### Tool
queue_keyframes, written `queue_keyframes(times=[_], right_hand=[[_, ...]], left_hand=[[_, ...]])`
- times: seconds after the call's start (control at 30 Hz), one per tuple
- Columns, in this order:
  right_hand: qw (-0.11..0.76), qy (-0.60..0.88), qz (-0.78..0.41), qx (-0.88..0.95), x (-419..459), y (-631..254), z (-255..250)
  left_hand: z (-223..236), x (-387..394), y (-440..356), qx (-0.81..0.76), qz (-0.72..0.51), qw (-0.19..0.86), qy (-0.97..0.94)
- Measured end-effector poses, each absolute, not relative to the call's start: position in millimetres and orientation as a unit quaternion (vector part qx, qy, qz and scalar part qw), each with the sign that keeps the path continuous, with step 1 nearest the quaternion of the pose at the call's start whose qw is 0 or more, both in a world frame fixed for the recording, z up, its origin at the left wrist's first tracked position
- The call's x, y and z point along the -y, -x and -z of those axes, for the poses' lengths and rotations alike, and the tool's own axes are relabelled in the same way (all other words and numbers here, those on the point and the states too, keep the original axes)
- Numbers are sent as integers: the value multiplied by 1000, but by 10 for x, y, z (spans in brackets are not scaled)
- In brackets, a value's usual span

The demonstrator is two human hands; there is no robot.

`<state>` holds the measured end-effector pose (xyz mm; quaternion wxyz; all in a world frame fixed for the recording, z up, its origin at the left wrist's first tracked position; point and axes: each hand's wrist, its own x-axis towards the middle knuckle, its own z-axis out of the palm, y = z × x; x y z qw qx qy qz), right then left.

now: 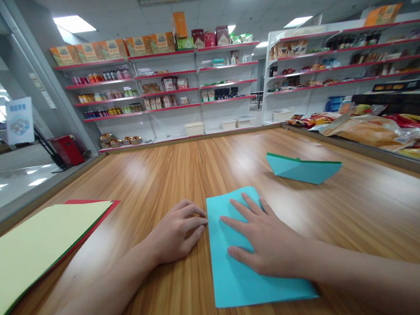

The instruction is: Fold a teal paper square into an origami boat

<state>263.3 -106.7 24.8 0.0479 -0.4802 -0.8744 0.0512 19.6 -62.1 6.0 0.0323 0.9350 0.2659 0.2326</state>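
Observation:
A light blue sheet of paper (236,280), which looks folded over, lies flat on the wooden table in front of me. My right hand (264,239) rests on its upper right part with the fingers spread. Just beside the sheet's left edge, my left hand (183,230) lies on the table, its fingers loosely curved and apart, with nothing visible in it. The fingertips come close to the paper's edge; whether they touch it I cannot tell. Farther off to the right stands a folded paper boat (302,169), blue with a green upper edge.
A stack of coloured paper (41,246), pale yellow on top with green and red beneath, lies at the left. Snack packets (372,130) crowd the area beyond the table's right edge. Shelves (169,92) of goods stand behind the wooden table (158,181).

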Motion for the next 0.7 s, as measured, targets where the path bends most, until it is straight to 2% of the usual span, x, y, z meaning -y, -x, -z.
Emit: queue_keyframes(times=[0.53, 0.7], right_hand=[[44, 426, -57, 902, 1054, -2690, -237], [20, 402, -74, 912, 1029, -2718, -318]], left_hand=[[-44, 602, -175, -290, -238, 8, -927], [-43, 616, -168, -274, -232, -7, -933]])
